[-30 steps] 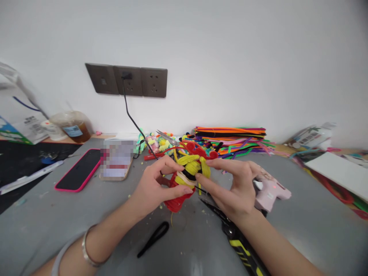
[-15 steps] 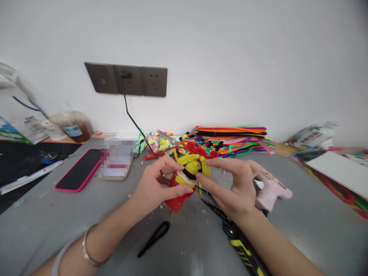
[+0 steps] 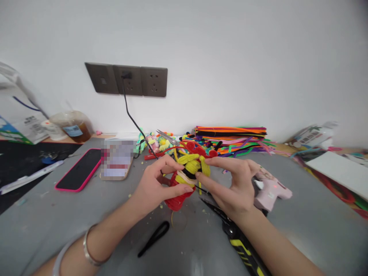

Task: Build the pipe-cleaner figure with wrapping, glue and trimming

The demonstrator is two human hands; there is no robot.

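Note:
A pipe-cleaner figure (image 3: 191, 167) in yellow, black, cream and red is held up over the grey table. My left hand (image 3: 153, 180) is closed on its left side, the thumb across the front by the red lower part. My right hand (image 3: 234, 184) grips the figure's right side, one fingertip at a yellow strip and another at the black band. The fingers partly cover the figure. Red loops (image 3: 198, 147) show at its top, and a thin yellow end hangs below. Black-and-yellow pliers (image 3: 230, 230) lie partly under my right wrist.
A folded black pipe cleaner (image 3: 153, 238) lies in front. A pink glue gun (image 3: 271, 189) is at the right, phones (image 3: 79, 170) at the left. Scissors (image 3: 165, 135) and pipe-cleaner bundles (image 3: 230, 132) lie along the wall. A drink cup (image 3: 74, 128) stands back left; a cord (image 3: 126, 103) drops from the socket.

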